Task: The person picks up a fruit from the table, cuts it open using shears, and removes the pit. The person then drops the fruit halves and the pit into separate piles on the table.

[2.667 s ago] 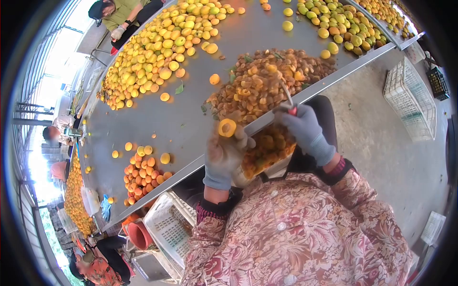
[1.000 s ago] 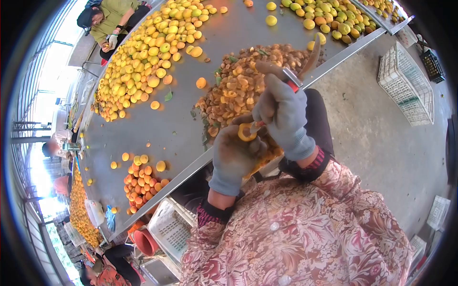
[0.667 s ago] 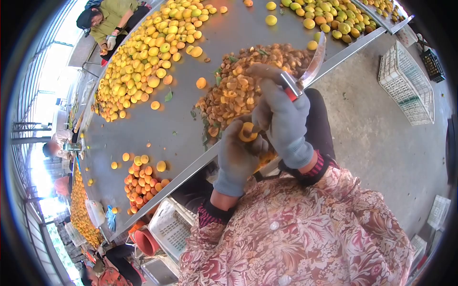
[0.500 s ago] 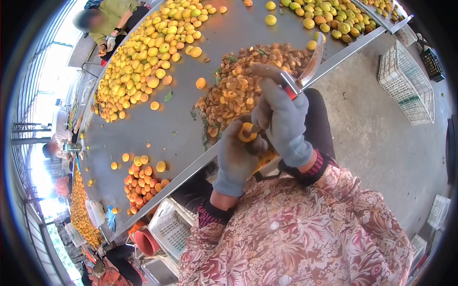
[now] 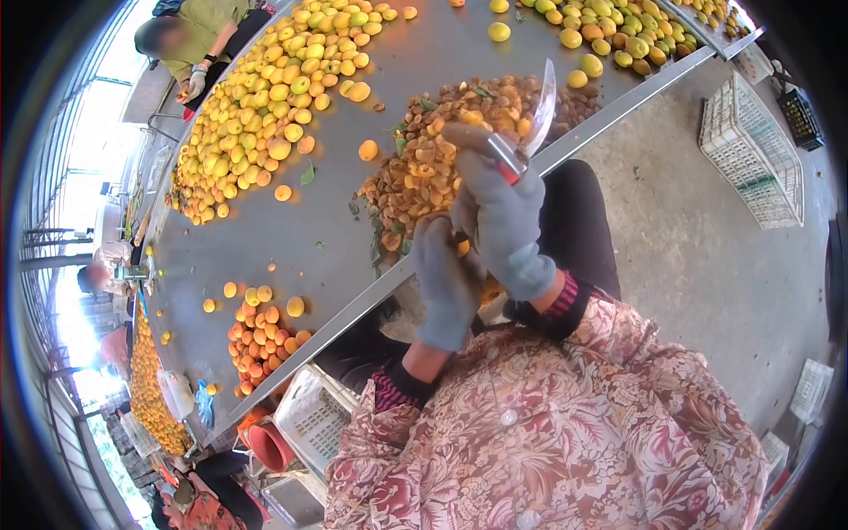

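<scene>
My right hand, in a grey glove, is wrapped round a curved knife with a red and metal handle. Its blade points up and away, over the pile. My left hand, gloved as well, is closed on an apricot, of which only a small orange part shows between the two hands. Both hands meet at the metal edge of the table, over my lap. Just beyond them lies a heap of brown apricot pits, with orange pieces and a few leaves among them.
Yellow apricots are piled on the metal table, greener ones at far right, orange ones at near left. White crates and a red bucket stand below. Co-workers sit across and to the left.
Both hands have drawn together, and the right hand with the knife has moved left. The apricot, plainly visible before, is now mostly covered by the gloves.
</scene>
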`<action>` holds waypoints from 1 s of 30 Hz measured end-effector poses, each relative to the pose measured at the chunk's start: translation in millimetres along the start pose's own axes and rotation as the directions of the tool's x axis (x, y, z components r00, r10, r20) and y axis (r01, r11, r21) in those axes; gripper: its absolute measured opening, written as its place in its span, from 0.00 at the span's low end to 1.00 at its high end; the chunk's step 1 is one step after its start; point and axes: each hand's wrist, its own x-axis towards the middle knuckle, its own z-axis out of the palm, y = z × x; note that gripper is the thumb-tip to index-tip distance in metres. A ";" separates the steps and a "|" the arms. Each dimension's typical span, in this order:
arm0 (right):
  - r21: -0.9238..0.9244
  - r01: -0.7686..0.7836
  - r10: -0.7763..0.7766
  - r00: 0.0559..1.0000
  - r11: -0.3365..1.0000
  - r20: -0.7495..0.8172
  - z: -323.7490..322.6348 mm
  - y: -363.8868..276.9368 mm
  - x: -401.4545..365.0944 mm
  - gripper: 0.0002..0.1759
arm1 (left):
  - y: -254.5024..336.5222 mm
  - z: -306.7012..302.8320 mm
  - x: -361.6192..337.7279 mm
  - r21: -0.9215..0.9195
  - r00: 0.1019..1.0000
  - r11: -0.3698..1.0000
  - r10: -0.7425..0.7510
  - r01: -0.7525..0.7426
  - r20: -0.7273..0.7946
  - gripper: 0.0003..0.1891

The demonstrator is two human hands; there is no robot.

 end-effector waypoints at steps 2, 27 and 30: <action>0.052 -0.011 0.012 1.000 0.999 -0.020 -3.4 5.5 7.4 0.12 | 2.8 0.2 -1.6 0.041 0.999 0.998 -0.054 0.054 0.000 0.13; 0.563 -0.306 0.389 0.921 0.768 -0.030 -9.4 25.7 52.4 0.07 | 3.3 13.2 48.6 -0.855 0.468 -0.077 -0.810 0.512 0.353 0.14; 0.718 -0.369 0.396 0.907 0.590 0.141 -23.2 45.2 66.0 0.04 | -4.2 15.3 49.3 -0.893 0.470 -0.138 -0.810 0.429 0.351 0.14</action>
